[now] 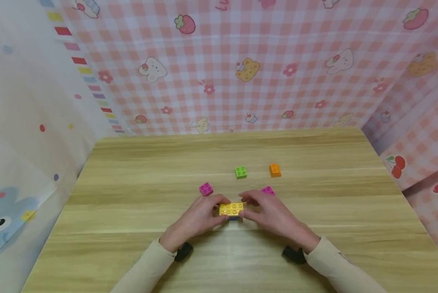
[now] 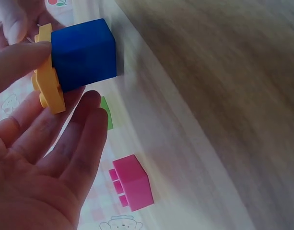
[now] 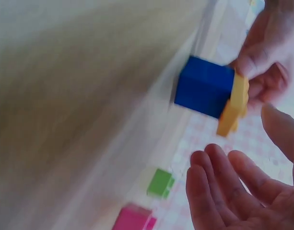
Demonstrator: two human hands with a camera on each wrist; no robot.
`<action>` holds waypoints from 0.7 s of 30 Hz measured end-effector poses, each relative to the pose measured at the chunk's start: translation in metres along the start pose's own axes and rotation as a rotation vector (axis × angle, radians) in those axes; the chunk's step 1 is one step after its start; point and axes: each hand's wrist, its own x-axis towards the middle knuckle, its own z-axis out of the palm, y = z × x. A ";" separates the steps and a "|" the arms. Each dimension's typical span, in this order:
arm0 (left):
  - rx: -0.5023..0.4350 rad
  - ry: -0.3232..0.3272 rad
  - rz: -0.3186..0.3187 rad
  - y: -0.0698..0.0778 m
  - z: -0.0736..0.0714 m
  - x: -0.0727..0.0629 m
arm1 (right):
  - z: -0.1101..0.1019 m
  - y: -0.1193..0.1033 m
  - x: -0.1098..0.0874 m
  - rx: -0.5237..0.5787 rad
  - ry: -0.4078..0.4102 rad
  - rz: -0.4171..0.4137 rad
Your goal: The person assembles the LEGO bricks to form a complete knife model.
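Note:
A thin yellow brick [image 1: 231, 209] with two rows of studs lies on top of a taller blue block [image 2: 84, 57], which stands on the table. My left hand [image 1: 206, 213] pinches the yellow brick, thumb on its near side and a finger on the far side. Just off the brick's right end is my right hand [image 1: 272, 213], its fingers relaxed and apart from the brick in the right wrist view [image 3: 247, 187]. From the head camera, the yellow brick covers most of the blue block.
Past my left hand lies a magenta brick [image 1: 206, 189]. Another magenta brick [image 1: 268, 190] is partly hidden behind my right hand. Farther back are a green brick [image 1: 241, 172] and an orange brick [image 1: 275, 170]. A checked cloth [image 1: 219, 101] hangs behind the wooden table [image 1: 149, 158].

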 end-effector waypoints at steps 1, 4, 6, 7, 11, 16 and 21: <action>0.001 0.002 -0.001 0.000 0.000 0.000 | -0.002 0.000 -0.002 -0.002 0.020 0.002; 0.004 0.009 0.002 0.000 0.001 -0.001 | -0.010 0.003 -0.005 -0.013 0.084 -0.006; 0.004 0.011 0.003 0.000 0.001 -0.001 | -0.014 0.007 -0.006 -0.023 0.125 -0.019; 0.006 0.012 0.002 -0.001 0.001 -0.002 | -0.016 0.010 -0.007 -0.030 0.140 -0.026; 0.003 0.017 0.005 -0.001 0.002 -0.002 | -0.022 0.021 -0.007 -0.051 0.196 -0.039; 0.001 0.024 0.008 -0.001 0.003 -0.001 | -0.029 0.032 -0.005 -0.079 0.217 -0.035; -0.014 0.026 0.010 -0.002 0.004 -0.002 | -0.033 0.038 -0.003 -0.099 0.180 0.017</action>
